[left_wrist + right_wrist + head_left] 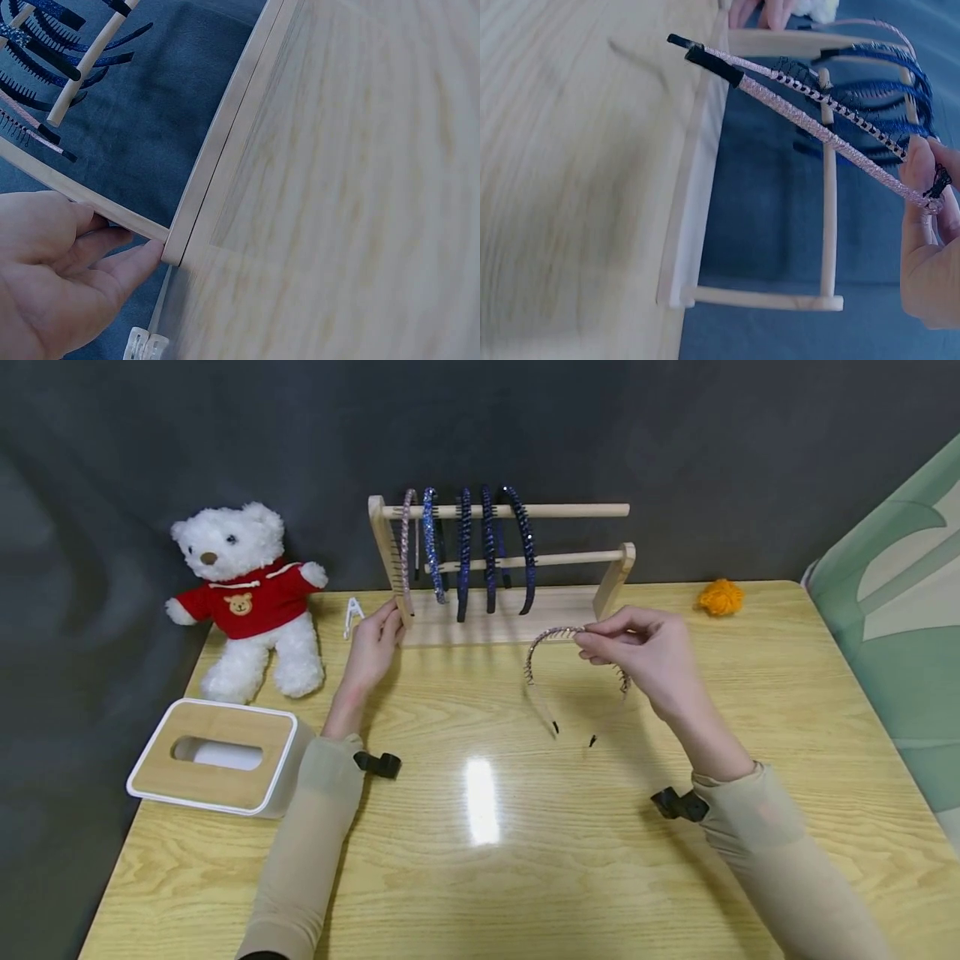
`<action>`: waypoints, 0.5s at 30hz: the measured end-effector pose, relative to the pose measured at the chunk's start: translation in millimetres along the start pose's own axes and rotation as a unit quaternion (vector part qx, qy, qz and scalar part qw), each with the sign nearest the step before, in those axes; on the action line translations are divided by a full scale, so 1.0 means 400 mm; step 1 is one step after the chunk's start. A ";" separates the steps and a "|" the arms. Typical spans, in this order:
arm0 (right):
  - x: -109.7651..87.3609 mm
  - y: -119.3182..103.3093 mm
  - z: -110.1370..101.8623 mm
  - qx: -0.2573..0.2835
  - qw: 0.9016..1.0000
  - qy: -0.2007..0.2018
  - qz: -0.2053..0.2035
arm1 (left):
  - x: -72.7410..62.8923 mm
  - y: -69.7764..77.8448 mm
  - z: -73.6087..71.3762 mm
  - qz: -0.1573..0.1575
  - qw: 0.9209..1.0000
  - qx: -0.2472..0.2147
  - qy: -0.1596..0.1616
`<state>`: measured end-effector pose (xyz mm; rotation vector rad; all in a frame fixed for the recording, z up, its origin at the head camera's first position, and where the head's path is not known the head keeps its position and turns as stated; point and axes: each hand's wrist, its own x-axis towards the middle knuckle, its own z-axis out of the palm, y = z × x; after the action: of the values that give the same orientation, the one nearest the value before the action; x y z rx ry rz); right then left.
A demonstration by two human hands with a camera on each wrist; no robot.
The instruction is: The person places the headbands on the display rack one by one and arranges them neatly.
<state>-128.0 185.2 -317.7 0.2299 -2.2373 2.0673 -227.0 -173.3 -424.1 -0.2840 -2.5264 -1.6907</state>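
My right hand [648, 660] pinches a pink headband [810, 126] near the top of its arch, thumb against fingers. The headband's dark-tipped ends point down, above the table in front of a wooden rack [577, 511]. My left hand [373, 647] holds the lower end of the rack's left upright [112, 211]. Hanging on the rack's upper bar, toward its left side, are another pink headband [406, 539], a glittery blue headband [430, 531] and several dark blue headbands [464, 547]. Bare bar shows to their right.
A white teddy bear [251, 610] in a red sweater sits at the back left. Before it stands a tissue box [150, 760] with a wooden lid. A small white clip [352, 615] lies beside my left hand. An orange fuzzy ball [720, 598] rests at the back right.
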 end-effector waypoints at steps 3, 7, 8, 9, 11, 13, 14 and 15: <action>0.001 -0.008 -0.022 0.029 0.999 0.021 -0.027 | 0.002 0.000 0.001 0.004 1.000 0.013 0.002; 0.005 -0.019 -0.046 0.043 0.996 0.056 -0.062 | 0.004 -0.002 0.000 0.016 1.000 0.022 0.005; 0.006 -0.021 -0.051 0.043 0.994 0.068 -0.069 | 0.004 -0.002 0.000 0.020 1.000 0.022 0.006; 0.007 -0.023 -0.055 0.042 0.993 0.080 -0.075 | 0.005 -0.002 0.000 0.023 0.999 0.021 0.007; 0.008 -0.027 -0.063 0.041 0.990 0.104 -0.092 | 0.006 -0.003 -0.001 0.030 0.999 0.024 0.007; 0.011 -0.029 -0.070 0.051 0.986 0.121 -0.106 | 0.006 -0.004 -0.001 0.031 0.999 0.026 0.008; 0.012 -0.030 -0.073 0.057 0.984 0.128 -0.114 | 0.006 -0.005 -0.001 0.030 0.999 0.027 0.007; 0.013 -0.033 -0.076 0.062 0.982 0.134 -0.120 | 0.006 -0.004 -0.001 0.026 0.999 0.029 0.007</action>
<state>-131.9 214.3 -301.6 0.2055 -1.8333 1.9767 -229.7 -174.1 -425.1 -0.3301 -2.5293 -1.5923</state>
